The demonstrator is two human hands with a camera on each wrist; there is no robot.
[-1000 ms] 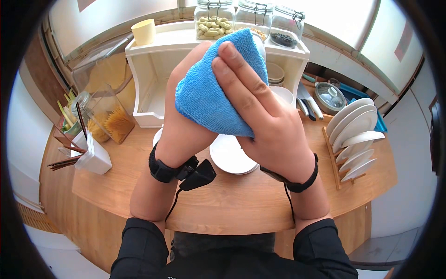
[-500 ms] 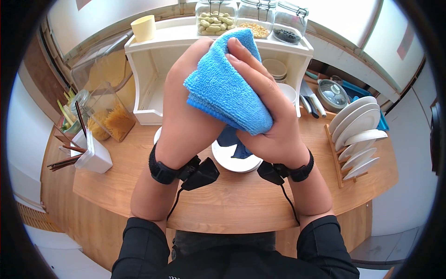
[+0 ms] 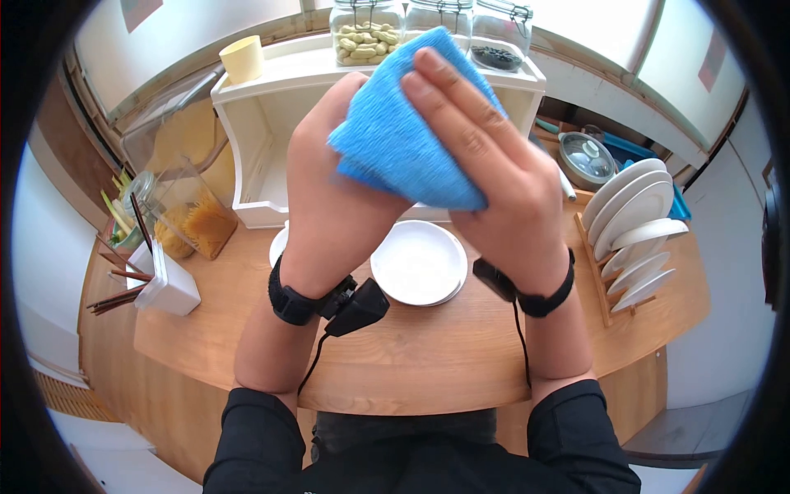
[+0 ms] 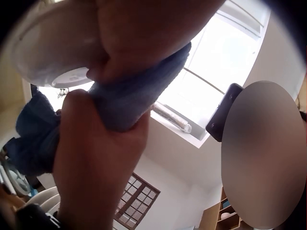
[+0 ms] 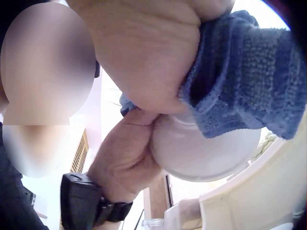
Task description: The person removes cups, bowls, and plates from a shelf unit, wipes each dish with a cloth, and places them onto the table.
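A folded blue cloth (image 3: 403, 136) is held up over the table between both hands. My right hand (image 3: 506, 185) grips it, two fingers lying long across its face and the thumb underneath. Behind the cloth, my left hand (image 3: 337, 193) has its fingers mostly hidden in the head view. Both wrist views show a rounded white bowl (image 4: 57, 40) beside the cloth; my left hand (image 4: 153, 31) holds it by the edge. From the right wrist view the bowl (image 5: 206, 155) hangs below the cloth (image 5: 254, 76), its inside out of sight.
White plates (image 3: 418, 262) are stacked below the hands. A wooden rack (image 3: 599, 284) of plates stands right, a chopstick holder (image 3: 171, 284) and pasta container (image 3: 206, 218) left. Behind are a white shelf (image 3: 255, 140) with jars (image 3: 368, 41) and a lidded pot (image 3: 586, 158).
The right hand has shifted over the cloth and its fingers have straightened again. The cloth has turned and bunched differently. Dark blue cloth seen over the plates half a second ago is gone from there.
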